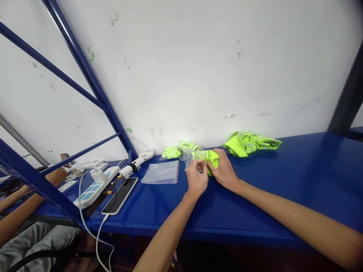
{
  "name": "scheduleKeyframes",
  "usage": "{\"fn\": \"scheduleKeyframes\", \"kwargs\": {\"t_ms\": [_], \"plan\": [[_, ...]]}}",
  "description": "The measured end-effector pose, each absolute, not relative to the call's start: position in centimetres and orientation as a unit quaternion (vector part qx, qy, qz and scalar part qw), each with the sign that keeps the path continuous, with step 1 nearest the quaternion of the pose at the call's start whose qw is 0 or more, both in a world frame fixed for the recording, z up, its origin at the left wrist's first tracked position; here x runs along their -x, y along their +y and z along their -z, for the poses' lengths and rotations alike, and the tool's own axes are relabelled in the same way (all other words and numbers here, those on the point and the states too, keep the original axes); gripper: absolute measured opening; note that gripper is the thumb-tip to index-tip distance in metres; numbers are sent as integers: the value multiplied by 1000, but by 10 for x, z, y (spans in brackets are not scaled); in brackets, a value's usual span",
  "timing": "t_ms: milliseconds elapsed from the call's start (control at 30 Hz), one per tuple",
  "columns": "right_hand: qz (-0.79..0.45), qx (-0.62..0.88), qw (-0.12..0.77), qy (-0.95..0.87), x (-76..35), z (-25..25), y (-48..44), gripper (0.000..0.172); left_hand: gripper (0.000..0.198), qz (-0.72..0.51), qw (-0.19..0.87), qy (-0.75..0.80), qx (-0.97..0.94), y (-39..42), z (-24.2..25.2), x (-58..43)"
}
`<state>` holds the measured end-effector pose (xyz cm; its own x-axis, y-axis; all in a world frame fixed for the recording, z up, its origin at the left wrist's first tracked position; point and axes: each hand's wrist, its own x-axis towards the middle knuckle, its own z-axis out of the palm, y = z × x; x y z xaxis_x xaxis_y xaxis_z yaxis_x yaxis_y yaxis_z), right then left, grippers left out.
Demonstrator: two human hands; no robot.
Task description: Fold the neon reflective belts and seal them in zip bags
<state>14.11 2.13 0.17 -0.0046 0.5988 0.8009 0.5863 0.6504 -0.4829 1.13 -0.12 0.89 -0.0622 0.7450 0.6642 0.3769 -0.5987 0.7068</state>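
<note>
Yellow-green cloth is gripped by both hands over the blue tabletop. Nearest, the left forearm slants up from the bottom edge, while the right forearm reaches in from the lower right. The left hand has its fingers pinched narrow on the cloth; the right hand curls round its right end, thumb in front. Crinkled clear plastic sits at its left side. Beyond, a striped bundle lies near the white wall.

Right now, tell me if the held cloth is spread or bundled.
Bundled: the cloth is bunched compactly between the left hand and the right hand.
</note>
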Motion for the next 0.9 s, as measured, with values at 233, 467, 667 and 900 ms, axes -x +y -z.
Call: {"fn": "scheduleKeyframes", "kwargs": {"t_ms": [233, 467, 667, 900], "plan": [[-53, 379, 460, -801, -146, 0, 1, 49, 8, -560, 211, 436, -672, -5, -8, -5], [-250, 325, 448, -794, -163, -6, 2, 67, 12, -515, 264, 434, -690, 10, 0, 22], [-302, 337, 426, -783, -173, -12, 20, 68, 3, -481, 222, 419, -737, 15, -2, 28], [-109, 358, 391, -841, -166, -15, 10, 50, 13, -468, 143, 424, -762, 13, -2, 26]]}}
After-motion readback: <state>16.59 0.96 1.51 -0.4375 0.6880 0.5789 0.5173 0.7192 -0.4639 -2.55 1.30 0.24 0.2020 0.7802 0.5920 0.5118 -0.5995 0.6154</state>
